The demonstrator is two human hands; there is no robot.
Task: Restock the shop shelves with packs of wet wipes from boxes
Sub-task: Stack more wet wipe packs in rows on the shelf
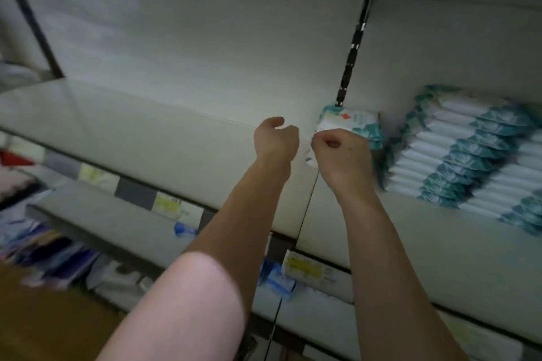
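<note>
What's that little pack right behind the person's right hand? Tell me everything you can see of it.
The pack of wipes is a soft, plastic-looking pouch, white with teal edges and a red mark on top. It lies flat on the shelf, seemingly atop another like it, below a dark post and left of the long row of packs. The right hand covers its front, fingers curled on its near edge. Blur hides any print.

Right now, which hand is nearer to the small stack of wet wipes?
Right. The right hand is just in front of the small stack; the left hand is apart, further left.
</note>
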